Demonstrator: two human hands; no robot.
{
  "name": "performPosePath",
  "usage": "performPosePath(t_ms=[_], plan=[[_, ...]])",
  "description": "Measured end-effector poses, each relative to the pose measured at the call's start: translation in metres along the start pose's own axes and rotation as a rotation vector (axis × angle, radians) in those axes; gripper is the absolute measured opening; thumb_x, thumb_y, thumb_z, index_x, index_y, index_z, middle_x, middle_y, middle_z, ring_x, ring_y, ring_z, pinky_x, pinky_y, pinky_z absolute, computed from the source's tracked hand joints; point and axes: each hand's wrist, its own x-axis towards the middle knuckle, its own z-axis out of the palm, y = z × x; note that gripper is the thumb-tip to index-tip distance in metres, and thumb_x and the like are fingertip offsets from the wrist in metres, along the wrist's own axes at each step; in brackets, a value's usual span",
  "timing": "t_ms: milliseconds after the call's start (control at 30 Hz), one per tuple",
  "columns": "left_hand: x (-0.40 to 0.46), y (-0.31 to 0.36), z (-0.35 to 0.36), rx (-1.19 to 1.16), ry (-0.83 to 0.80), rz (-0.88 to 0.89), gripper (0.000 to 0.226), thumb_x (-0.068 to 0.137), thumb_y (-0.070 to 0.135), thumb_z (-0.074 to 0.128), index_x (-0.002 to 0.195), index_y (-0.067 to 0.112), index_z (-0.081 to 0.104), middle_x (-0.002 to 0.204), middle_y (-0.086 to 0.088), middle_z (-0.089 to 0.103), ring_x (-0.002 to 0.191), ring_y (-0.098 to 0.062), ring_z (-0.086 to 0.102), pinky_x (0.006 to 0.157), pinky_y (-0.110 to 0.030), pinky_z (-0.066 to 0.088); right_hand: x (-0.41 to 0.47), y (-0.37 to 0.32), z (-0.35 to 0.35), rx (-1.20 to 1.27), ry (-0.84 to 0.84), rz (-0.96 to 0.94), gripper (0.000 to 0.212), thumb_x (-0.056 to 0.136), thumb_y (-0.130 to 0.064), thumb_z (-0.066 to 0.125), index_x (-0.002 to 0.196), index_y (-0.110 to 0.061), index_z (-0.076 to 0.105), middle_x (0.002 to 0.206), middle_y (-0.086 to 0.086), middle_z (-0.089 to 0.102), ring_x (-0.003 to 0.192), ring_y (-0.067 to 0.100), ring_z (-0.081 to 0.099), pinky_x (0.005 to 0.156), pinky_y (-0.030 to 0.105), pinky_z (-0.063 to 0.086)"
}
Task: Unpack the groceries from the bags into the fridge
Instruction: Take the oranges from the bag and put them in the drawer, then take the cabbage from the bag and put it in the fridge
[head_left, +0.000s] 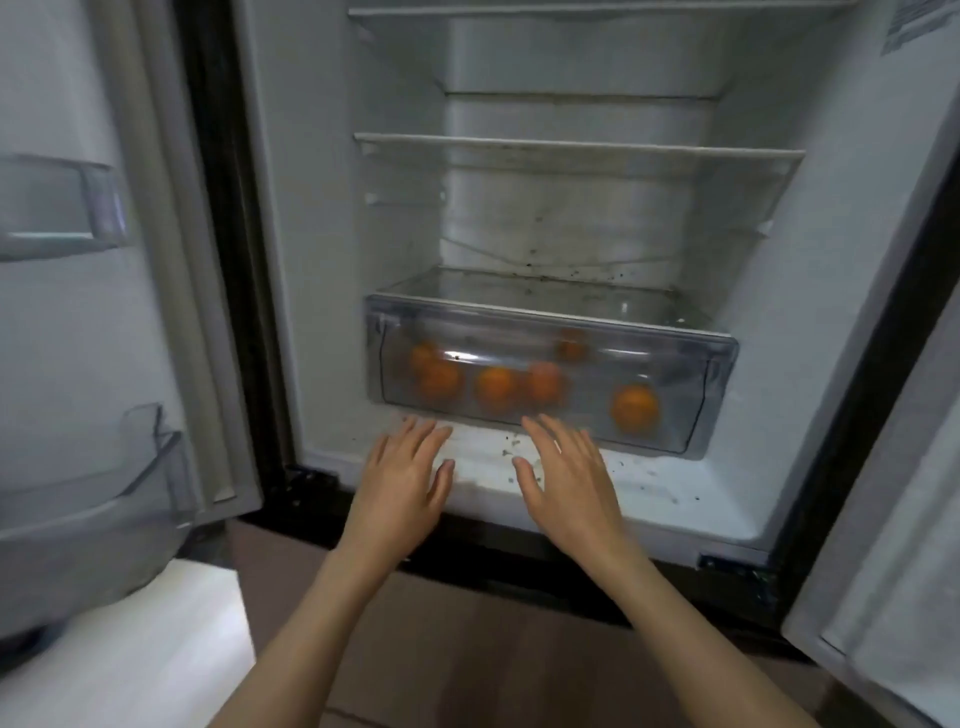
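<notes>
Left hand (402, 480), right hand (569, 480): grip open, empty | crisper drawer (550, 332): stiff, slick plastic; push front flat | oranges (635, 409): loose, likely roll.

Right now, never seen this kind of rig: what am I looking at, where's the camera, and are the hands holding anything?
There is no machine here. A person wears one wide-angle camera on the head, and it looks forward and down, so the two bare arms reaching in from the bottom of the picture are the wearer's own.

The left hand and right hand are both open, fingers spread, and hold nothing. They are just in front of the clear crisper drawer at the bottom of an open fridge; the blur hides whether the fingertips touch it.

Inside the drawer lie several oranges, about six; the blur makes the count unsure. The glass shelf above carries nothing visible. The open door on the left has clear door bins. No grocery bags are in view.
</notes>
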Motion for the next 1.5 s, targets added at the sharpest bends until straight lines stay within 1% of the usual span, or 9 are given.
performPosePath(t_ms=[133,267,400,500,667,867,1000,1100,1500], plan=[[-0.094,0.005,-0.014,0.006,-0.11,-0.198,0.063,0.085,0.047,0.022,0.132,0.013,0.049,0.139,-0.008,0.047,0.134,-0.028,0.037,0.109,-0.046,0.031,-0.052,-0.022,0.005,0.103,-0.169,-0.053,0.051,0.098,-0.037,0.037,0.146,-0.023,0.024,0.153,-0.002,0.024,0.14,0.014,0.02,0.115,0.029,0.013],[-0.163,-0.013,-0.046,0.126,-0.133,-0.309,0.051,0.086,0.039,0.034,0.119,0.01,0.06,0.118,-0.011,0.063,0.113,-0.031,0.058,0.093,-0.043,0.046,-0.08,-0.059,0.022,0.084,-0.254,-0.166,0.052,0.098,-0.039,0.035,0.146,-0.023,0.023,0.152,-0.001,0.027,0.139,0.013,0.023,0.115,0.029,0.015],[-0.223,-0.039,-0.095,0.202,-0.11,-0.468,0.05,0.089,0.04,0.033,0.122,0.012,0.058,0.125,-0.011,0.06,0.119,-0.033,0.053,0.095,-0.045,0.044,-0.1,-0.121,0.044,0.15,-0.328,-0.361,0.05,0.098,-0.032,0.041,0.144,-0.017,0.03,0.149,0.006,0.033,0.137,0.02,0.03,0.113,0.029,0.017],[-0.272,-0.057,-0.134,0.243,-0.082,-0.588,0.054,0.089,0.043,0.028,0.125,0.014,0.055,0.131,-0.01,0.056,0.126,-0.031,0.047,0.101,-0.045,0.04,-0.117,-0.181,0.063,0.221,-0.41,-0.448,0.05,0.096,-0.035,0.038,0.141,-0.014,0.036,0.146,0.008,0.037,0.134,0.025,0.035,0.11,0.032,0.024],[-0.371,-0.093,-0.198,0.347,-0.087,-0.751,0.057,0.089,0.048,0.024,0.128,0.017,0.052,0.135,-0.008,0.051,0.128,-0.029,0.044,0.105,-0.044,0.036,-0.158,-0.291,0.105,0.291,-0.512,-0.629,0.051,0.098,-0.038,0.036,0.144,-0.018,0.03,0.149,0.004,0.032,0.138,0.019,0.027,0.113,0.031,0.018],[-0.461,-0.149,-0.303,0.456,-0.015,-0.853,0.045,0.097,0.037,0.038,0.14,0.022,0.037,0.148,0.0,0.034,0.14,-0.018,0.023,0.114,-0.034,0.018,-0.209,-0.444,0.129,0.382,-0.557,-0.76,0.052,0.096,-0.035,0.042,0.144,-0.017,0.03,0.147,0.004,0.036,0.133,0.021,0.034,0.109,0.031,0.027],[-0.508,-0.18,-0.357,0.509,0.054,-0.89,0.046,0.096,0.036,0.037,0.137,0.017,0.042,0.143,-0.003,0.041,0.136,-0.02,0.031,0.113,-0.038,0.026,-0.238,-0.537,0.139,0.461,-0.553,-0.844,0.053,0.096,-0.036,0.043,0.144,-0.018,0.029,0.147,0.001,0.036,0.133,0.018,0.035,0.109,0.029,0.028],[-0.545,-0.201,-0.38,0.483,0.056,-1.0,0.046,0.097,0.035,0.038,0.141,0.021,0.035,0.15,0.0,0.031,0.141,-0.017,0.021,0.116,-0.033,0.017,-0.256,-0.593,0.149,0.484,-0.582,-0.906,0.053,0.096,-0.036,0.043,0.144,-0.019,0.029,0.148,0.001,0.035,0.134,0.018,0.033,0.111,0.03,0.028],[-0.638,-0.342,-0.455,0.455,0.113,-1.238,0.046,0.098,0.034,0.038,0.141,0.021,0.034,0.151,0.001,0.027,0.143,-0.014,0.014,0.116,-0.032,0.014,-0.259,-0.778,0.248,0.483,-0.68,-1.02,0.054,0.096,-0.039,0.043,0.144,-0.022,0.027,0.146,0.0,0.037,0.132,0.018,0.037,0.107,0.033,0.033]])
